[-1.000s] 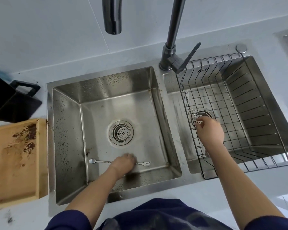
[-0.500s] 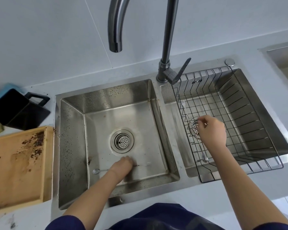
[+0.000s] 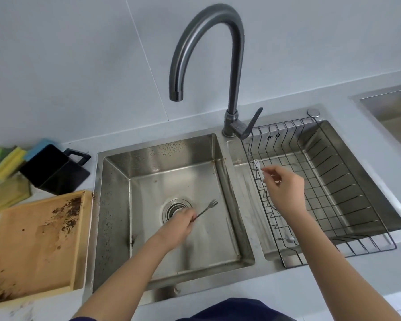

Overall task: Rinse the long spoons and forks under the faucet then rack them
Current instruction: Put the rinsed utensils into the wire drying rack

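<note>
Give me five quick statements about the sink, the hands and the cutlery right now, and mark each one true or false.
1. The left hand grips a long fork over the left basin. True.
2. Water is running from the faucet. False: no stream shows at the spout.
3. The right hand is over the wire rack, pinching a light-coloured fork. True.
4. The wire rack sits in the left basin. False: it sits in the right basin.
5. The wooden board left of the sink is spotless. False: it carries dark brown stains.
</note>
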